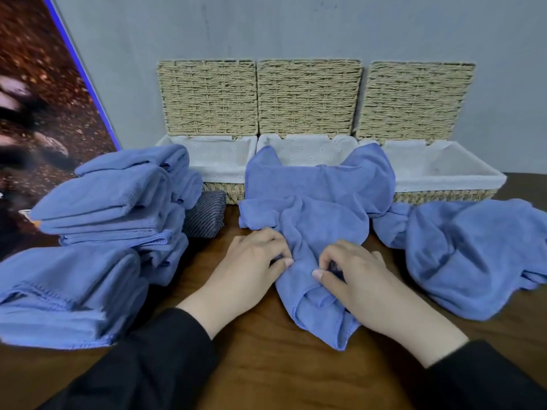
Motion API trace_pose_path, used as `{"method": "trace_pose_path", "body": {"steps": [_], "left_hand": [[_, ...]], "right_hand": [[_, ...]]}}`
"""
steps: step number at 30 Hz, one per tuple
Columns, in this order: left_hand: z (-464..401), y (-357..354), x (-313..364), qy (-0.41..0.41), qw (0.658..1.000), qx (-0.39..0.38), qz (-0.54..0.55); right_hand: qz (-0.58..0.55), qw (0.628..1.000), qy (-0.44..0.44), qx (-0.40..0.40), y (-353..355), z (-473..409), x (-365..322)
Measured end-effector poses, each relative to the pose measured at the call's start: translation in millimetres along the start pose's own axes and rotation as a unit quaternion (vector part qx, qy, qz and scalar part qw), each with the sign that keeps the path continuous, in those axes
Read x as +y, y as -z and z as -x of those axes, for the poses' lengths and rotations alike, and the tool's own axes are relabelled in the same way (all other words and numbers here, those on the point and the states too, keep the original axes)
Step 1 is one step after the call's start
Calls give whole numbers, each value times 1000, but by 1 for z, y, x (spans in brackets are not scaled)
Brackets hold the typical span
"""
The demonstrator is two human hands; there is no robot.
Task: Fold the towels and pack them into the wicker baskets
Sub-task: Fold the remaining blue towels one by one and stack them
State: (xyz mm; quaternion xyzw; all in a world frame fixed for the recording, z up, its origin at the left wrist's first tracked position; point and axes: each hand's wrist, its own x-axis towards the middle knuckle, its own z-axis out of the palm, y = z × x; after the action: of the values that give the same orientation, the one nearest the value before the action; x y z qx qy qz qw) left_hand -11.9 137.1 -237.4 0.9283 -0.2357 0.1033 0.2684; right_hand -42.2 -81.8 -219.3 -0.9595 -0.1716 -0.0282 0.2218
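A crumpled blue towel (319,208) lies on the wooden table (266,365), its far end draped over the front of the middle wicker basket (307,149). My left hand (251,267) pinches a fold of the towel's near part. My right hand (355,276) pinches the cloth just beside it. The left wicker basket (219,161) and the right wicker basket (444,173) stand open with white liners and lids leaning on the wall. Another loose blue towel (473,255) lies at the right.
A tall stack of folded blue towels (118,202) stands at the left, with a lower folded stack (68,294) in front of it. A dark striped cloth (204,214) lies behind the stack. A poster panel (44,113) leans at far left.
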Motion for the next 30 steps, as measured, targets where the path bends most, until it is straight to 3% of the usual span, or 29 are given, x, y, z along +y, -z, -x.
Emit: {"method": "trace_pose_path", "body": {"steps": [4,7,10,12,14,17,22,25,30], "left_hand": [[1,5,8,20,992,107,61],[6,8,10,20,993,76,83],[9,3,9,-4,997,14,70],[9,3,9,-7,998,-6,67],[10,5,9,4,997,-24,67],[11,5,9,17,996,-9,84],[13,17,26,37,983,83,162],[18,21,40,51,972,0,229],[18,12,47,68,979,-82,171]], "right_hand": [[-4,991,-70,111,6,-5,6],[-47,990,-36,127,14,-3,11],[-119,990,79,-9,22,7,4],[-83,984,107,-113,18,9,4],[-35,984,106,-137,13,8,8],[-36,993,95,-57,8,5,7],[-230,969,-35,87,10,1,-6],[-278,951,-84,107,13,0,-11],[-395,897,-145,137,16,0,-15]]}}
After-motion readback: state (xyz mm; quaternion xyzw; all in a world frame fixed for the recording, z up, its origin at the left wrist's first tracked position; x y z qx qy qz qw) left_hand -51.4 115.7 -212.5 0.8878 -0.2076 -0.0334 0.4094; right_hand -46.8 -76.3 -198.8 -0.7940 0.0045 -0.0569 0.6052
